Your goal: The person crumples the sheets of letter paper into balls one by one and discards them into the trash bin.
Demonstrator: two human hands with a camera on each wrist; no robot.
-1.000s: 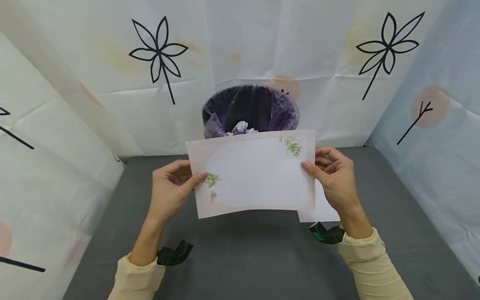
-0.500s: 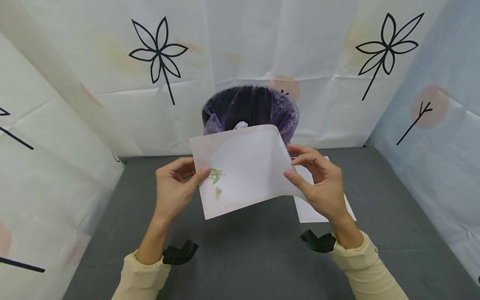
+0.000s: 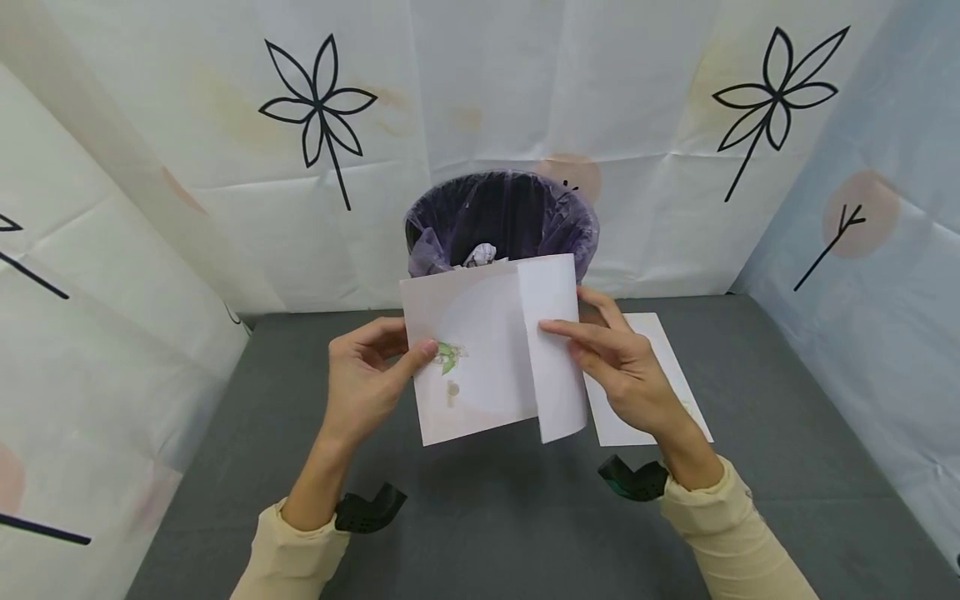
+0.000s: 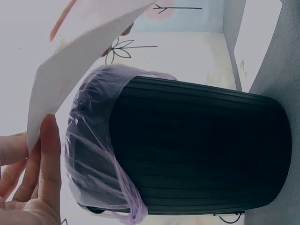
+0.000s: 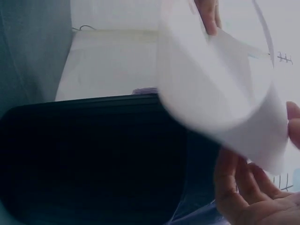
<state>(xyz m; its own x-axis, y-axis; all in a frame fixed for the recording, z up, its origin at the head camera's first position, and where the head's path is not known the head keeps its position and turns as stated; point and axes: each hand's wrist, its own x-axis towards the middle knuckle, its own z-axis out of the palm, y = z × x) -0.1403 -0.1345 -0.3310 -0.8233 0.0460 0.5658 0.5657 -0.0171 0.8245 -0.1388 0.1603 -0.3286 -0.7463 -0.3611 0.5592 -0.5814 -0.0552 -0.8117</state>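
A sheet of paper (image 3: 480,325) with a pale border and a small green leaf print is held up in front of the bin. My left hand (image 3: 363,379) pinches its left edge, thumb on the printed face and fingers behind. My right hand (image 3: 630,371) holds the right part, which is curled over toward the left with its plain back showing as a flap. One finger lies across that flap. From the right wrist, the sheet (image 5: 206,84) shows as a wide loop between thumb and fingers. The left wrist view has the sheet (image 4: 70,65) rising from my left fingertips.
Behind the sheet stands a dark bin (image 4: 201,145) lined with a purple plastic bag (image 3: 566,217). Crumpled paper (image 3: 482,253) lies inside it. Another white sheet (image 3: 617,423) lies on the grey table (image 3: 480,533), partly under my right hand. Patterned cloth walls surround the table.
The sheet's right side has gone from flat to folded over leftward, with my right hand moving left along with it. My left hand has shifted slightly right, keeping its pinch.
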